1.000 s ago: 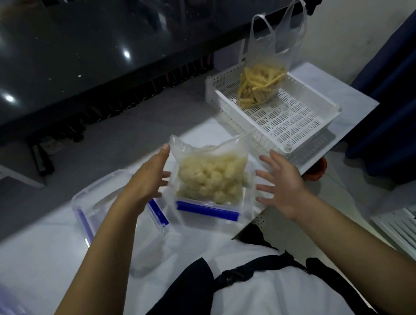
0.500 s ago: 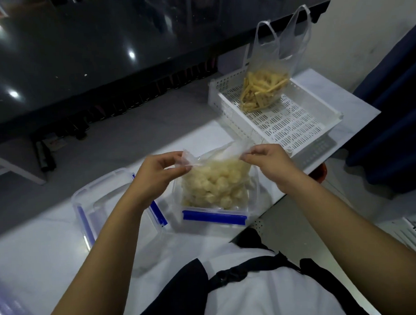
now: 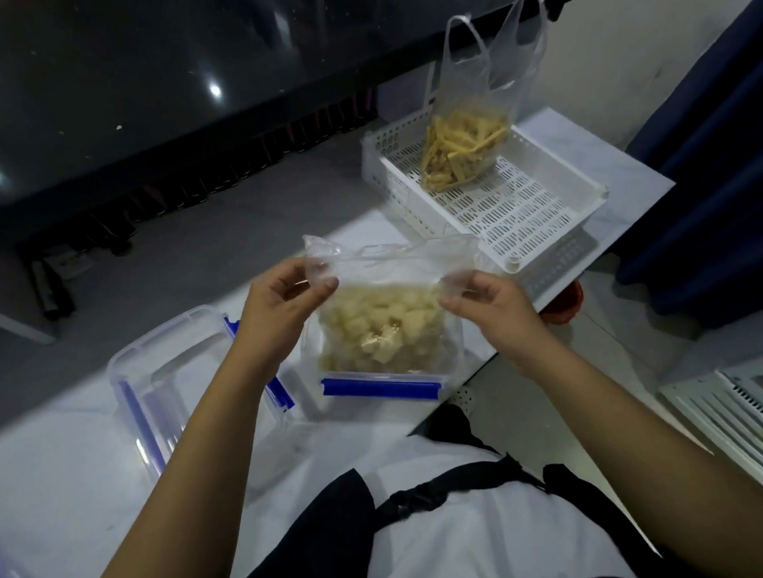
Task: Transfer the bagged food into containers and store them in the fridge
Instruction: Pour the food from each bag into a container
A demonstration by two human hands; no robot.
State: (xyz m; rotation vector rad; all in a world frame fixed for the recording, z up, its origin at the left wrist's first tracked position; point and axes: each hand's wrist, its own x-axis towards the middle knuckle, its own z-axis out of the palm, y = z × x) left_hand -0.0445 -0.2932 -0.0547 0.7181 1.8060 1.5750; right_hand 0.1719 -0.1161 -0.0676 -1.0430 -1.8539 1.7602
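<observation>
L hand (image 3: 281, 309): pinching bag (image 3: 385, 327) top corner.
R hand (image 3: 488, 306): same, other corner.
Bag: soft, slippery film, bottom-heavy w/ chunks; hold near mouth.

Clear bag (image 3: 385, 327) of pale chunks, seemingly in container (image 3: 381, 386).

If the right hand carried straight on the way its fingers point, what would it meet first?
The right hand points left across the clear plastic bag of pale food chunks, which it already pinches at the top corner. Beyond that, the left hand on the opposite corner comes next, though depth is uncertain.
</observation>
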